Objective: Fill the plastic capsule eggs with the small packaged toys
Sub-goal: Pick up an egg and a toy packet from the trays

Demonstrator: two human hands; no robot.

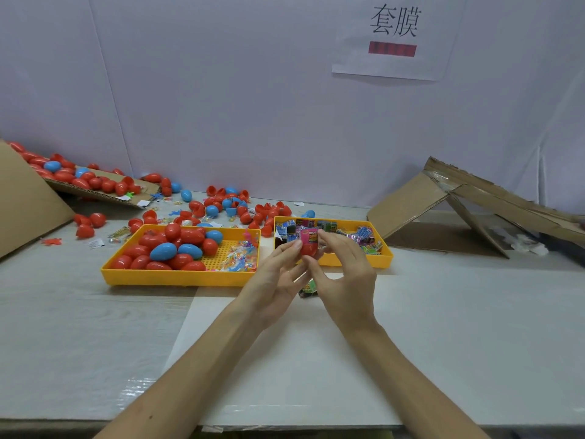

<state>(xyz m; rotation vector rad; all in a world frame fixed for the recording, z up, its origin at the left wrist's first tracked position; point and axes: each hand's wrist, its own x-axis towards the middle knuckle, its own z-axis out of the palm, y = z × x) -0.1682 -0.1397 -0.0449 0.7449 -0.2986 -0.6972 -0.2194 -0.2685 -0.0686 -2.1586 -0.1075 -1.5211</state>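
Between both hands sits a red egg half (309, 249) with a pink toy packet (309, 238) sticking out of its top. My left hand (278, 277) holds the egg half from the left with its fingertips. My right hand (345, 274) pinches the packet and egg from the right. A green and black packet (308, 288) lies on the table just below the hands, partly hidden. The left yellow tray (177, 277) holds red and blue closed eggs (167, 250) and clear toy bags. The right yellow tray (384, 259) holds several foil toy packets (364, 239).
Loose red and blue eggs and halves (221, 204) are scattered behind the trays. A flat cardboard sheet (104, 191) with more eggs leans at the back left. A collapsed cardboard box (468, 207) stands at the right. A white sheet (316, 359) covers the table in front.
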